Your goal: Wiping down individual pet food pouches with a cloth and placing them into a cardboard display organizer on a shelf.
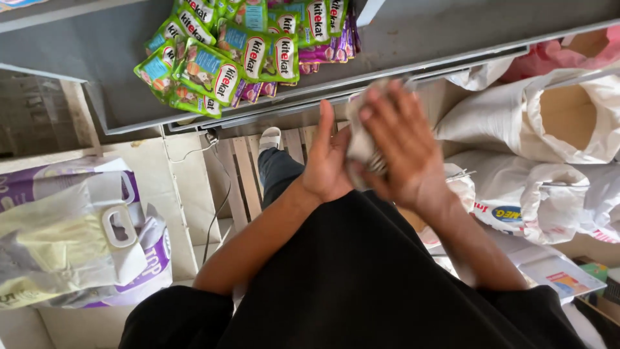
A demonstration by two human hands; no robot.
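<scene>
Both my hands meet in front of my chest around a crumpled grey-white cloth or pouch [359,139], which is blurred. My left hand [328,160] presses against its left side, fingers pointing up. My right hand [400,143] wraps over its right side and top. Just above them runs the front edge of a grey metal shelf [413,45]. A pile of green and purple pet-food pouches [245,48] lies on that shelf, up and to the left of my hands.
A large lilac and pale yellow bag with a handle cut-out [71,232] stands at the left. Open white sacks [555,116] crowd the right side, one with brown contents. A wooden pallet [242,174] and my shoe [270,137] show below the shelf.
</scene>
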